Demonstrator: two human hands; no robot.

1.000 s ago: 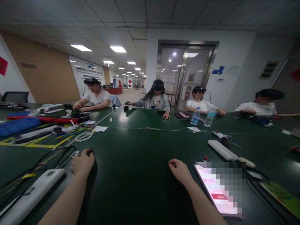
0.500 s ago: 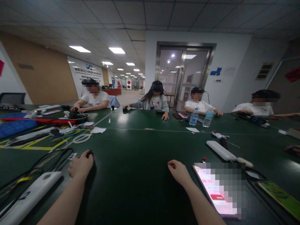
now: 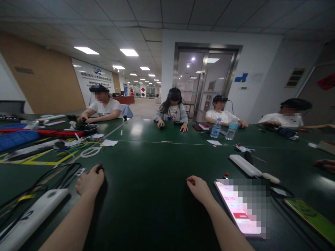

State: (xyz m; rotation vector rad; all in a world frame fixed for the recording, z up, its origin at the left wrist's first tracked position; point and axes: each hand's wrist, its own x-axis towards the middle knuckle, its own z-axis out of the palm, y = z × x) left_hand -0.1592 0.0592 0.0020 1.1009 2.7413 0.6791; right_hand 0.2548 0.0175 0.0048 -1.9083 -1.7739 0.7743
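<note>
On the dark green table, my left hand is closed around a small black object. Only its top shows between thumb and forefinger, and I cannot make out its kind. Some black cables and a white bar marked 2 lie just left of that hand. My right hand rests on the tabletop with its fingers curled in. Nothing shows in it, though the palm is turned out of sight. Right of it lies a phone with a lit screen reading 00:15.
Across the table sit several people in headgear. Two water bottles stand at the back right. A white bar lies beyond the phone. At the left are a coiled white cable, loose wires and a blue tray.
My hands keep their places and grips. The view has shifted slightly. The person opposite has drawn one hand, with a dark object, in from the left toward their body.
</note>
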